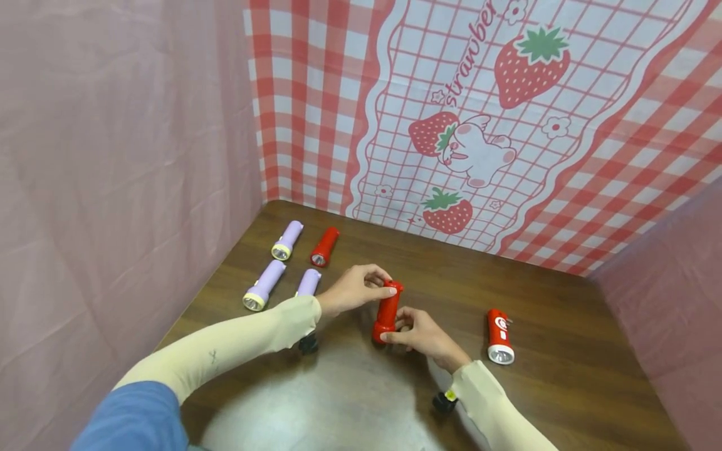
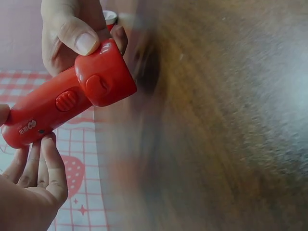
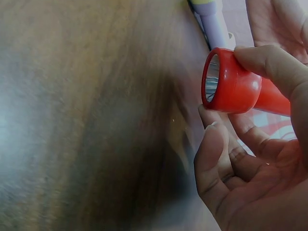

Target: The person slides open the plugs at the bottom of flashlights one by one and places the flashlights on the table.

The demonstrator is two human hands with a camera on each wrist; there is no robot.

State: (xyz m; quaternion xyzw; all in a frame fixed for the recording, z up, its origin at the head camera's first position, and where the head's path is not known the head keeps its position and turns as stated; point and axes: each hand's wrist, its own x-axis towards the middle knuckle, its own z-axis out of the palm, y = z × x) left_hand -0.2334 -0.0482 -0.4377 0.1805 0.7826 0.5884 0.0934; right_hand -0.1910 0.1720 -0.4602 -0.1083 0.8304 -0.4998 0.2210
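Left hand (image 1: 356,288) at 10 o'clock and right hand (image 1: 424,333) at 4, half-closed, pinch 1 red flashlight (image 1: 387,311), apparently positioning it; next move likely needs steady grips.

Left arm: cream sleeve (image 1: 225,351), plain, wrinkled along the forearm, ending in a loose, wavy edge at the wrist; a small dark X-like mark (image 1: 212,356) shows on it. Blue garment (image 1: 138,416) covers the upper arm, overlapping the cream fabric. Right arm: matching sleeve (image 1: 499,407), likewise loose-edged. Small black wrist units (image 1: 308,342) show below both cuffs; the right one bears a yellow patch (image 1: 450,395). Left hand (image 1: 352,289) and right hand (image 1: 424,335) are bare.
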